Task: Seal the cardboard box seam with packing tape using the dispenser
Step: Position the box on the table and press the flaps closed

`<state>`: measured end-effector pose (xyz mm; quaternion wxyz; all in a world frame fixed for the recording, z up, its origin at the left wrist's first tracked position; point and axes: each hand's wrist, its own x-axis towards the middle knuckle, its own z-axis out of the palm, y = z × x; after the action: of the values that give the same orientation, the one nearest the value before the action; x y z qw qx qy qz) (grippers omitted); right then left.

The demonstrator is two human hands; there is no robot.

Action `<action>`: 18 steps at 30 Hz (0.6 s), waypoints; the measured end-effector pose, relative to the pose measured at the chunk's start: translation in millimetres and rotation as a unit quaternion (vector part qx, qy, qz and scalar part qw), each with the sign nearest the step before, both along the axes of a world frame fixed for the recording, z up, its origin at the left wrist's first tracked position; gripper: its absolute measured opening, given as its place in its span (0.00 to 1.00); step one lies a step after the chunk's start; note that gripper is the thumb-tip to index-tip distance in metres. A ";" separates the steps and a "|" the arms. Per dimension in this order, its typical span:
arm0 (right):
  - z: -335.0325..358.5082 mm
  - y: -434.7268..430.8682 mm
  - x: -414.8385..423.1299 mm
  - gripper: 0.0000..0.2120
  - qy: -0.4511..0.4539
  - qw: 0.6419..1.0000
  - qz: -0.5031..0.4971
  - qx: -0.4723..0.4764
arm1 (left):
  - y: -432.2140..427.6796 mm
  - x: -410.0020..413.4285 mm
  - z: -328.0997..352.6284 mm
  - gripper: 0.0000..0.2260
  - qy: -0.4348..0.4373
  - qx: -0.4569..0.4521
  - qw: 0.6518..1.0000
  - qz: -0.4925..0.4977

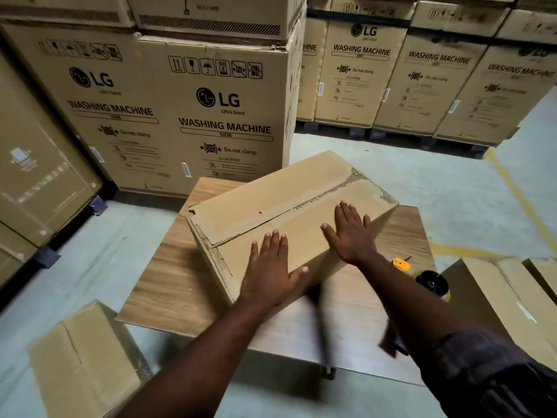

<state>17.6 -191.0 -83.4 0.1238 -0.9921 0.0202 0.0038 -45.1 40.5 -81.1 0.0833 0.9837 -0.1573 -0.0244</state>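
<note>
Cardboard box (271, 212) lies skewed on the wooden table (168, 285), one long side turned toward me, and both hands are on its top.

At far left, a smaller carton (84, 357) stands on the floor, blurred and cut off by the frame's bottom edge. Behind the table, tall washing-machine cartons (180, 116) are stacked past the top of my view.

On the box, the seam (301, 206) runs from the near-left corner to the far right. A paler strip follows it, and I cannot tell whether that is old tape or torn paper.

My left hand (271, 267) lies flat on the near flap, fingers straight and slightly apart, thumb out over the front edge. Just to its right, my right hand (349, 233) presses the same flap, fingers spread and reaching to the seam.

Below the right forearm there is a dark, smeared shape I cannot identify. The tape dispenser (429, 282) rests at the table's right edge, well apart from both hands. Only a yellow part and a black wheel show past the arm.

Another carton (497, 297) stands at far right, partly hidden by my sleeve (482, 357).
</note>
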 end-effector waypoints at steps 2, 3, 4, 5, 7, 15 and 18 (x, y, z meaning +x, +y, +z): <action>-0.6 15.4 -5.7 0.37 0.002 1.000 -0.027 0.009 | 20.0 14.7 -0.1 0.41 0.012 -0.004 0.999 -0.033; 0.6 24.9 -10.5 0.38 0.002 0.999 -0.044 0.014 | 34.1 24.1 1.3 0.43 0.018 -0.004 0.998 -0.055; 1.9 36.4 -16.7 0.38 -0.001 0.998 -0.065 0.018 | 50.3 33.8 3.0 0.45 0.020 -0.003 0.997 -0.079; 2.8 49.6 -24.4 0.38 -0.005 0.996 -0.087 0.019 | 66.9 43.7 5.3 0.45 0.020 -0.005 0.995 -0.102; 4.5 79.3 -42.8 0.38 -0.004 0.993 -0.120 0.021 | 97.8 60.0 10.4 0.42 0.025 -0.017 0.989 -0.143; 12.1 27.9 -44.4 0.29 -0.071 0.994 -0.084 -0.026 | 95.0 64.5 11.0 0.47 0.062 0.025 0.987 -0.144; 5.0 -6.7 -39.1 0.38 -0.013 0.996 -0.081 -0.037 | 77.6 59.9 6.3 0.50 0.039 0.047 0.989 -0.135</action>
<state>-21.5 -197.6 -78.4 0.0874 -0.9910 0.0989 -0.0203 14.8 118.1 -74.8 0.0391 0.9545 -0.2844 -0.0813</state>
